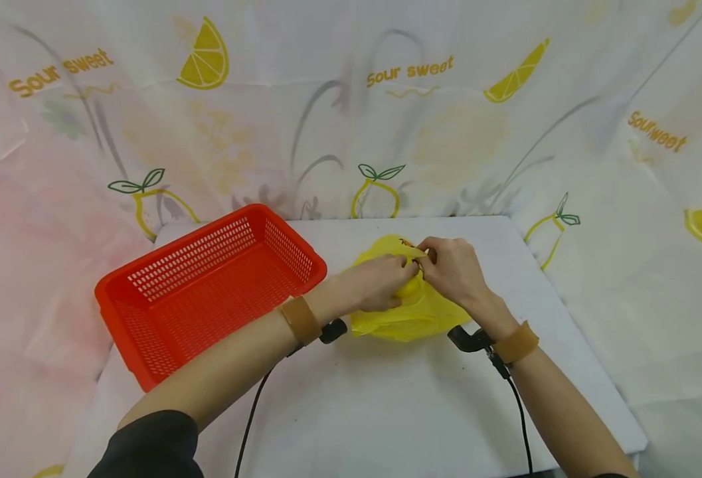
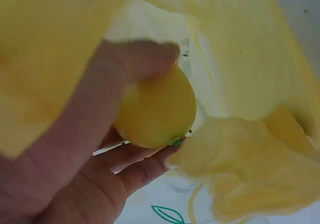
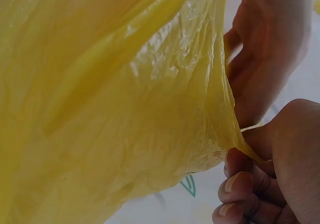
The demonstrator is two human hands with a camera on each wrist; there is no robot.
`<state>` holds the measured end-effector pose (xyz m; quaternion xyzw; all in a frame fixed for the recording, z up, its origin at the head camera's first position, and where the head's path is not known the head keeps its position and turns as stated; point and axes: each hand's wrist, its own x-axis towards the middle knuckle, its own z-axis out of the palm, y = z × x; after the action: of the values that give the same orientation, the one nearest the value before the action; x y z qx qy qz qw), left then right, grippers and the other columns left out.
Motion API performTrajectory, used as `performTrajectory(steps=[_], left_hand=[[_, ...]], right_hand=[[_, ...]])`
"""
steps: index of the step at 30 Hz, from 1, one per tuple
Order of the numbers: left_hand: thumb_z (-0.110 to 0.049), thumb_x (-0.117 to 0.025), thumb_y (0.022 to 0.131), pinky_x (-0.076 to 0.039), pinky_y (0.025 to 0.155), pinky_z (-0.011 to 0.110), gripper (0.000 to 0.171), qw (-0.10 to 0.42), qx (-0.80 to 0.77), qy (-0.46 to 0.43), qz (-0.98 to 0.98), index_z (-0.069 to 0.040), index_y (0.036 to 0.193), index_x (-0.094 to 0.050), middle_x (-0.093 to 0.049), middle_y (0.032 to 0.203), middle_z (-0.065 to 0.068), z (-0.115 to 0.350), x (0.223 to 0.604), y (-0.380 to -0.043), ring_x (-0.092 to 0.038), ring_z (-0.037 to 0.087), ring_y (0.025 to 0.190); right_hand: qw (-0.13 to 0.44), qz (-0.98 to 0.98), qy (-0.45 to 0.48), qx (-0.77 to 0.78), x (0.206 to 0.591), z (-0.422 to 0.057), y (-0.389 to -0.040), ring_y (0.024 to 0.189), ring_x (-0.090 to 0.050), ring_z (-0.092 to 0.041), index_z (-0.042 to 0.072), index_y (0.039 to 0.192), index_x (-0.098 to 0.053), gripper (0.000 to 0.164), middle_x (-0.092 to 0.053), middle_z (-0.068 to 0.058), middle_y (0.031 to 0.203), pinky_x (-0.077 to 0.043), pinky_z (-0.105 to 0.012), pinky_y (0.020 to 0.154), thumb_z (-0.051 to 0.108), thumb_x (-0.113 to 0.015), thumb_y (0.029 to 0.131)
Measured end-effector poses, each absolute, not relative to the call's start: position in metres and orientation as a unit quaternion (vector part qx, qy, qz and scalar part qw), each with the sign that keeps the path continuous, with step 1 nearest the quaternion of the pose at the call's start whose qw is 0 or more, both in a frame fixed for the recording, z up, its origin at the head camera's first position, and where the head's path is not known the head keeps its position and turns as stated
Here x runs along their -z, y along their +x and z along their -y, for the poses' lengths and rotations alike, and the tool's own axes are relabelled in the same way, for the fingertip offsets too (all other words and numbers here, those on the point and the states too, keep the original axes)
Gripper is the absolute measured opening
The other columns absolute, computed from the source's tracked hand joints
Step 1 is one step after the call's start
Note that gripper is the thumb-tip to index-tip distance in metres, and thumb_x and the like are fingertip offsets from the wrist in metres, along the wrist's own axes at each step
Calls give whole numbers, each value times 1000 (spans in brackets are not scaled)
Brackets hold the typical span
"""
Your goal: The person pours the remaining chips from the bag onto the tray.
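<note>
A thin yellow plastic bag (image 1: 410, 325) lies crumpled on the table, its mouth raised between the hands. My left hand (image 1: 380, 280) reaches into the bag's opening. In the left wrist view its thumb and fingers grip a smooth yellow fruit (image 2: 162, 106) with a green stem end, and bag film surrounds both. My right hand (image 1: 455, 269) pinches the bag's edge between thumb and forefinger. The right wrist view shows the film pulled taut to those fingers (image 3: 240, 184), close beside the left hand. Much of the bag's inside is hidden.
A red perforated plastic basket (image 1: 107, 292) stands at the table's left, near my left forearm. The white table (image 1: 374, 411) meets a lemon-printed curtain (image 1: 303, 133) behind. Black cables (image 1: 249, 425) run from both wrist cameras towards me.
</note>
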<state>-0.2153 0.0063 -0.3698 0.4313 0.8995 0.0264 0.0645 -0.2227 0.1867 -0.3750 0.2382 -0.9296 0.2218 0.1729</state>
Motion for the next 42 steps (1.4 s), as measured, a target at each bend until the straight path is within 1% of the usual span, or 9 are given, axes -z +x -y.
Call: performTrajectory(steps=[3,5,10,16,19,25,29,36,42], left_hand=[[-16,-63,92,-46,98,31,55,47,-17,433,-900,-10,140,-39,-53,127,10,-7,372,-213,-53,23,113],[-15,-61,93,-46,98,31,53,40,-14,431,-901,-11,141,-39,-53,128,10,-7,373,-212,-52,23,115],[-24,-62,93,-48,96,33,50,50,-30,427,-902,-11,138,-45,-54,127,8,-5,372,-210,-53,22,114],[-28,-59,94,-45,100,32,50,48,-27,445,-894,-12,139,-44,-52,133,6,-1,372,-210,-51,19,119],[-29,-58,95,-43,101,32,48,46,-41,451,-890,-13,138,-46,-51,135,5,3,371,-211,-50,17,121],[-27,-58,95,-47,98,34,41,47,-101,454,-884,-15,133,-53,-54,133,1,17,362,-206,-50,15,122],[-27,-58,95,-47,97,33,36,34,-131,447,-884,-15,128,-57,-56,130,0,28,357,-203,-50,15,122],[-30,-60,94,-46,95,27,31,-4,-172,431,-886,-20,123,-61,-59,122,-6,51,355,-203,-52,10,113],[-26,-62,93,-47,96,33,31,-18,-196,425,-884,-19,123,-59,-58,120,-6,74,356,-205,-51,13,114]], right_hand=[[172,931,235,-220,376,-186,-222,40,-43,-8,6,87,-73,11,-58,2,55,-40,-25,40,8,-63,83],[172,932,233,-220,376,-186,-221,40,-43,-8,6,87,-73,11,-57,2,55,-40,-25,40,8,-63,84],[173,932,231,-219,375,-187,-222,40,-43,-8,7,86,-73,11,-56,3,54,-40,-26,40,8,-63,84],[177,930,235,-220,376,-189,-223,40,-41,-9,7,86,-73,11,-55,3,53,-39,-26,39,7,-62,83],[182,928,237,-220,377,-189,-223,39,-40,-8,6,85,-73,12,-53,4,52,-38,-26,39,5,-62,82],[186,926,243,-220,377,-190,-223,38,-40,-7,6,85,-73,11,-55,3,52,-38,-25,38,5,-62,83],[185,927,244,-218,377,-191,-223,38,-42,-6,5,86,-73,11,-58,2,55,-39,-24,39,5,-62,84],[177,930,238,-215,376,-192,-222,40,-44,-6,5,88,-73,12,-59,2,56,-41,-25,41,6,-62,84],[171,933,234,-216,375,-193,-220,41,-43,-8,5,90,-73,13,-56,3,55,-40,-26,42,7,-62,85]])
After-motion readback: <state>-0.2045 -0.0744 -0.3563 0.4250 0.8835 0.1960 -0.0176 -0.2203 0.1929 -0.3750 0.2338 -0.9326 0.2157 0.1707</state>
